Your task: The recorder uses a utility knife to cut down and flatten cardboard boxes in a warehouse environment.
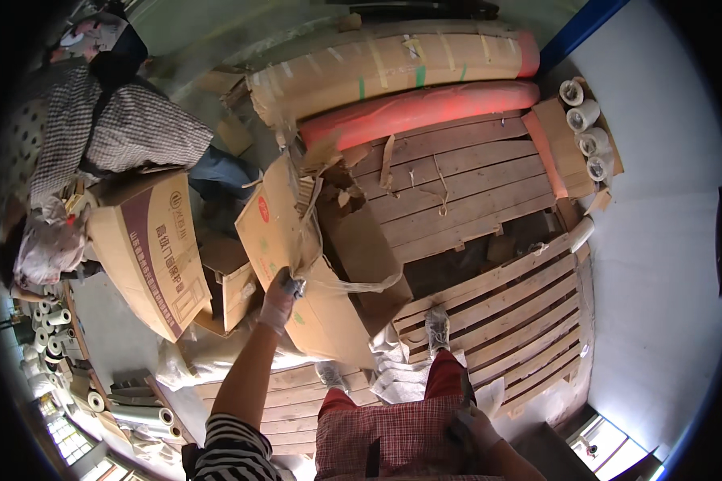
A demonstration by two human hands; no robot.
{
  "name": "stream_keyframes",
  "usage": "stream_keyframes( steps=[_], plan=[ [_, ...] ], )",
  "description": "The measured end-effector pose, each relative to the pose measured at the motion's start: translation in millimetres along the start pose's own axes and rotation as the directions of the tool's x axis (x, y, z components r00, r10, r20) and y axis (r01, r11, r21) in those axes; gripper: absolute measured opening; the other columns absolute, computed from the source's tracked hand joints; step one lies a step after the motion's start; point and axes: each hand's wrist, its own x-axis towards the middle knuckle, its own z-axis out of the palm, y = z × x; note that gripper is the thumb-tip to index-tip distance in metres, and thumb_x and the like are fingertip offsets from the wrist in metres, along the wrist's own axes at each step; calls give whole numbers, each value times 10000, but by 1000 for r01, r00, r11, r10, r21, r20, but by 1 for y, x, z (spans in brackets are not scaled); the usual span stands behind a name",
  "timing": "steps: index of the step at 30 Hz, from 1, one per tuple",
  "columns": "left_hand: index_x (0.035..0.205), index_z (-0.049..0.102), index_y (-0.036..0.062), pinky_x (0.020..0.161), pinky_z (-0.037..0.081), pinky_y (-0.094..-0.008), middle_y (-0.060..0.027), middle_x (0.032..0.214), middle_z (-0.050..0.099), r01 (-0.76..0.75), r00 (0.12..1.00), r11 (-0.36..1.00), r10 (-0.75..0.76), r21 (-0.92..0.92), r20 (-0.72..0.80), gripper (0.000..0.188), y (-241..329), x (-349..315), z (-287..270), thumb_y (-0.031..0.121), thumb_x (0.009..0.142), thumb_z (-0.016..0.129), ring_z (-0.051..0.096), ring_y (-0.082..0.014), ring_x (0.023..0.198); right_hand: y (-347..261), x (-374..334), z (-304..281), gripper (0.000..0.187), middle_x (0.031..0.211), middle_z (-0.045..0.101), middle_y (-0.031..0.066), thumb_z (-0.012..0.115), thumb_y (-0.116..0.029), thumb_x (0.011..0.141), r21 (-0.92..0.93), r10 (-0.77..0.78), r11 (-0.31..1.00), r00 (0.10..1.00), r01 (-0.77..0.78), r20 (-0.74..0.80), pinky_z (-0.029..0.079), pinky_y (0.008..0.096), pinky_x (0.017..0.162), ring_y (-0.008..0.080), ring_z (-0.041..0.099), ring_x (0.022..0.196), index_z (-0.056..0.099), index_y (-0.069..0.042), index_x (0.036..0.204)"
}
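From the head camera we see our left arm reaching up and forward from the lower edge, striped sleeve at the shoulder, forearm bare. The gloved left hand [281, 295] is closed on the lower edge of a flattened cardboard box [297, 240], fingers curled around the board and a scrap of clear plastic wrap [353, 282] that trails off to the right. The box stands tilted, leaning away from us, its torn top flaps above the hand; the grip sits at its near lower-left part.

Our right hand [475, 425], also gloved, hangs low beside the thigh at the bottom of the picture. It seems wrapped around a dark narrow object, but we cannot tell what that is or how tightly the fingers close.

Our feet stand on wooden pallets [497, 305], whose slats run across the middle and right of the view. Beyond the box lie a long roll wrapped in brown paper [393, 68] and a red-orange roll [425, 108] just beside it. At the far right corner of the pallet several small white rolls [587, 132] sit in an open carton.

To the left, another large cardboard box [148, 248] leans tilted, and behind it a second person in a checked shirt [128, 128] bends over. More white rolls [52, 329] lie at the left edge. A pale wall [658, 240] bounds the right side.
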Motion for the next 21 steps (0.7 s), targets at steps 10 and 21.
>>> stream_keyframes(
  steps=[10, 21],
  plan=[
    [1197, 562, 93, 883, 502, -355, -60, 1124, 622, -304, 952, 948, 300, 91, 54, 272, 162, -144, 65, 225, 1003, 424, 598, -212, 1050, -34, -31, 91, 379, 891, 624, 92, 614, -276, 920, -45, -527, 849, 843, 526, -103, 463, 284, 459, 169, 563, 514, 522, -44, 1205],
    [1249, 537, 71, 1066, 379, -388, -53, 1180, 599, -154, 893, 456, 443, -876, 74, 433, 275, -359, 171, 305, 907, 660, 521, -204, 1179, -94, 6, 60, 606, 1250, 557, 113, 535, -494, 941, 70, -421, 905, 862, 419, 281, 490, 492, 908, 290, 523, 1135, 417, -116, 1400]
  ],
)
